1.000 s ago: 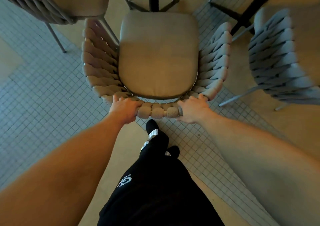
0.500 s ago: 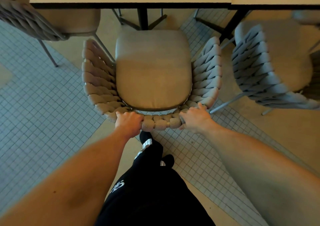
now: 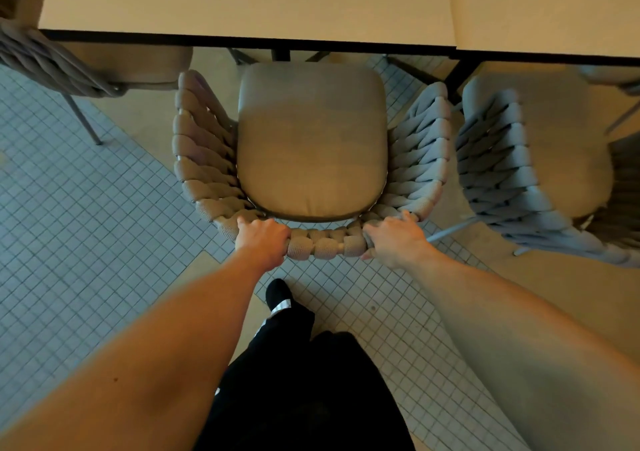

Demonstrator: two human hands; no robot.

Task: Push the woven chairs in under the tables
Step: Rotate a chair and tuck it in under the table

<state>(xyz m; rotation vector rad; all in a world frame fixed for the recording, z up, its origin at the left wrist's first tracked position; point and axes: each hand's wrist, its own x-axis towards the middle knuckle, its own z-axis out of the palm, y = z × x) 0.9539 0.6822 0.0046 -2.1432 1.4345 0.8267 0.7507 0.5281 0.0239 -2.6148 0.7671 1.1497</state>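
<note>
A woven chair [image 3: 311,146] with a tan seat cushion stands right in front of me, facing a beige table [image 3: 249,0]. The front of the cushion lies just short of the table's dark edge. My left hand [image 3: 262,243] grips the top of the woven backrest at its left part. My right hand [image 3: 394,241] grips the same rail at its right part, thumb below it. A second table [image 3: 547,7] adjoins on the right.
Another woven chair [image 3: 512,160] stands close on the right, partly under the second table. A third chair [image 3: 69,63] sits at the upper left. Black table legs [image 3: 460,73] show under the tabletops. My dark trouser leg and shoe [image 3: 280,298] are just behind the chair, on tiled floor.
The chair has moved forward toward the table, whose top now fills the upper view. Both hands kept their grip on the backrest and I have stepped closer.
</note>
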